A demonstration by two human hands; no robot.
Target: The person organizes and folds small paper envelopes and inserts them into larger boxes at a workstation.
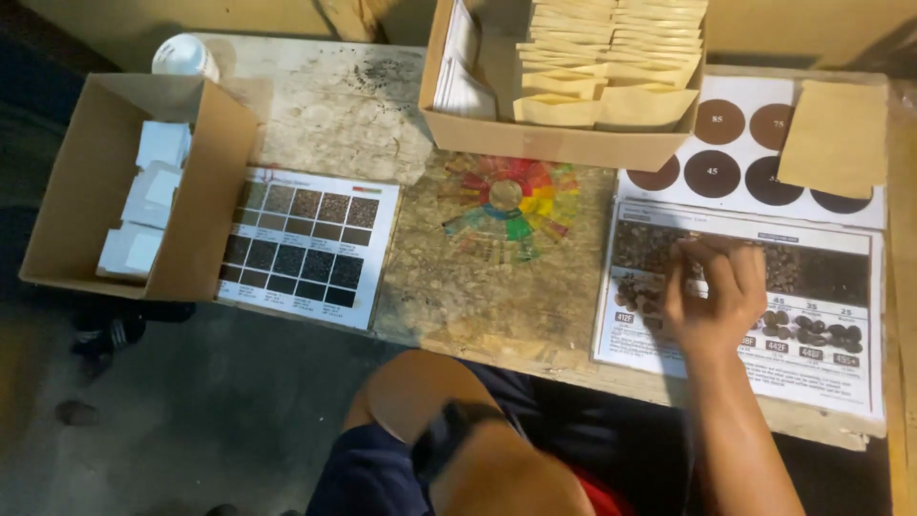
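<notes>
My right hand (714, 298) rests on a laminated chart of roasted beans (831, 382) at the right of the table. Its fingers are curled together, with the tips pressed on the chart's upper row of pictures. Nothing shows between the fingers. My left hand (413, 387) sits low in front of the table edge, above my lap, with a black band (447, 438) at the wrist. Its fingers are hidden. A round colour wheel (504, 203) lies at the table's middle.
An open cardboard box (564, 143) of tan paper pouches stands at the back. A second box (205, 191) with white packets overhangs the left edge, beside a chart of ground samples (306, 244). A sheet of brown discs (712, 172), a tan pouch (833, 139) and a white lid (184, 55) lie nearby.
</notes>
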